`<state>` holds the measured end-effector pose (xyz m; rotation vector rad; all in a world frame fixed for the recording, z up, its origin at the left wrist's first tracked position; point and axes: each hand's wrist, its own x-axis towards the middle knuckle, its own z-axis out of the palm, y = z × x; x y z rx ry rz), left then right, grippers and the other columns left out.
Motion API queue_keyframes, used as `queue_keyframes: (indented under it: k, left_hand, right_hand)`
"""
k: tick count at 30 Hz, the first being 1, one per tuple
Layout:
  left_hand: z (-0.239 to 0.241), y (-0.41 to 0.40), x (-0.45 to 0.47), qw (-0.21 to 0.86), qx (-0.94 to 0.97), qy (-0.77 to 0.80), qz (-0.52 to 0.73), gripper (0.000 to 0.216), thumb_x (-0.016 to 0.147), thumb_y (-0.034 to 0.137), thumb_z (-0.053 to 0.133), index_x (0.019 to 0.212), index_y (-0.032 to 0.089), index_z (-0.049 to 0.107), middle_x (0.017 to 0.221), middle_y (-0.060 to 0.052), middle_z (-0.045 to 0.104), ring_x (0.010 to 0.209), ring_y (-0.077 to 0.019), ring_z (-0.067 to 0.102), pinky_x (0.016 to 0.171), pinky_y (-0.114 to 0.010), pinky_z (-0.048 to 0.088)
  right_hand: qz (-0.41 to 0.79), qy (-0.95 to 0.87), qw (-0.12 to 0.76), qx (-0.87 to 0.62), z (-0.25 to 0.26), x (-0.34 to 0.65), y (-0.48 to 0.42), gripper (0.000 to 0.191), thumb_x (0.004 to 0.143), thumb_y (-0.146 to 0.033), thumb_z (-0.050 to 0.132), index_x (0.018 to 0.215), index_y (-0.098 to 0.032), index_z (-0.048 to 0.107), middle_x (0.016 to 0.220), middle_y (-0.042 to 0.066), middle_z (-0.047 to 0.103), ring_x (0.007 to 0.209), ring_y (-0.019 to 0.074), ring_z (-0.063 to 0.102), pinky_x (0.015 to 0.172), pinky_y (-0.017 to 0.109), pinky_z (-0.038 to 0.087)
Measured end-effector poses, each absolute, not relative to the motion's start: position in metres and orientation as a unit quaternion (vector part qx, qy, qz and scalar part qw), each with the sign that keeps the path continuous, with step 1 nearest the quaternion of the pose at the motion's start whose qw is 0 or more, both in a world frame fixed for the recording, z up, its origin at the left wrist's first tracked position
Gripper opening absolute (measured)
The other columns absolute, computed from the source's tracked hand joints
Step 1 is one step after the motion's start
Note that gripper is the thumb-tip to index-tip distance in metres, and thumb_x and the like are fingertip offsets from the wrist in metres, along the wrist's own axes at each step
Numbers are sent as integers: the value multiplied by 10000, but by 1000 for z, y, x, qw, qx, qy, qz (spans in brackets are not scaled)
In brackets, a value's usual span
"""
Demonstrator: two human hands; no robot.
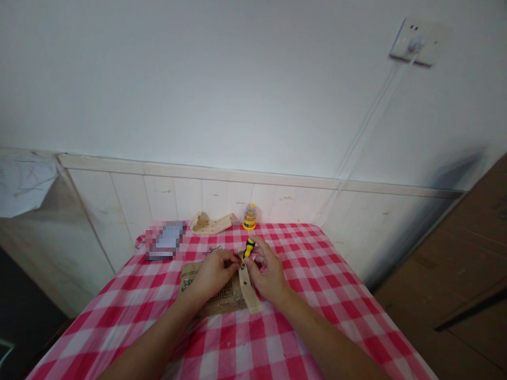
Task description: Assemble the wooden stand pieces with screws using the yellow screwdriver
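Observation:
My right hand is closed around a yellow and black screwdriver, which tilts with its tip down at a pale wooden piece. A dark hole shows in the piece below the tip. My left hand has its fingers pinched at the far end of that wooden piece, beside the screwdriver tip; anything small between the fingertips is hidden. Under the wood and my left hand lies a brown printed paper sheet or bag. Just beyond my left hand are several small dark screws.
On the red checked tablecloth, a curved wooden part and a yellow-based clear bit case stand by the wall. A blurred-out flat device lies at the back left. A wall socket with a white cable is at upper right.

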<state>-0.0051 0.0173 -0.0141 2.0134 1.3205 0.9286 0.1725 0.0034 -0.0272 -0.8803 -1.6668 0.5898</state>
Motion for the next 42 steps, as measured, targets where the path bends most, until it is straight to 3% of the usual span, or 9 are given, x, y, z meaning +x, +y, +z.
queue_keyframes:
  k: [6, 17, 22, 26, 29, 32, 35, 42]
  left_hand:
    - [-14, 18, -5, 279, 751, 485, 350, 197, 847, 145, 612, 831, 213, 796, 923, -32, 817, 905, -215, 740, 853, -290, 517]
    - [-14, 18, -6, 274, 752, 491, 343, 183, 859, 176, 622, 860, 201, 804, 964, -48, 820, 931, -225, 734, 868, -302, 506]
    - [-13, 17, -5, 274, 752, 491, 343, 184, 860, 174, 621, 854, 204, 803, 951, -43, 820, 928, -223, 735, 875, -301, 504]
    - [-12, 16, -4, 278, 752, 491, 342, 198, 853, 153, 610, 847, 207, 800, 945, -40, 820, 917, -217, 736, 864, -295, 506]
    - [-13, 17, -5, 274, 751, 493, 345, 192, 847, 158, 616, 851, 213, 800, 942, -38, 819, 920, -220, 733, 875, -303, 504]
    - [-15, 18, -5, 275, 752, 493, 341, 198, 846, 164, 609, 852, 211, 801, 934, -42, 820, 912, -225, 735, 861, -307, 510]
    - [-16, 19, -5, 276, 752, 492, 340, 200, 849, 183, 603, 855, 209, 801, 938, -46, 822, 910, -228, 740, 845, -308, 515]
    - [-14, 18, -5, 276, 752, 491, 341, 200, 841, 201, 602, 848, 217, 801, 924, -39, 820, 899, -223, 734, 860, -315, 514]
  right_hand:
    - [244, -693, 553, -392, -30, 174, 8, 563, 866, -161, 634, 1409, -290, 558, 1010, 28, 740, 520, 62, 566, 476, 159, 418]
    - [235, -691, 553, -402, -26, 174, 8, 539, 855, -198, 657, 1385, -263, 589, 902, 0, 707, 469, 48, 451, 439, 160, 329]
    - [235, -689, 550, -409, -27, 174, 9, 526, 864, -220, 667, 1383, -262, 599, 731, -44, 645, 448, 59, 427, 425, 158, 295]
    - [238, -690, 552, -404, -26, 174, 7, 542, 869, -209, 659, 1400, -277, 573, 879, -5, 719, 473, 61, 508, 449, 161, 386]
    - [249, -694, 554, -387, -25, 174, 4, 533, 905, -198, 614, 1425, -280, 535, 1041, 42, 749, 597, 96, 659, 577, 204, 541]
    - [265, -699, 558, -361, -24, 172, 2, 498, 923, -184, 588, 1410, -272, 534, 1115, 65, 749, 765, 144, 751, 701, 253, 610]
    - [269, -697, 562, -354, -25, 171, 3, 491, 913, -171, 590, 1391, -275, 549, 1104, 63, 752, 780, 152, 756, 714, 263, 620]
    - [259, -684, 559, -390, -27, 173, 6, 532, 883, -175, 630, 1397, -294, 561, 1036, 38, 745, 566, 89, 632, 543, 195, 519]
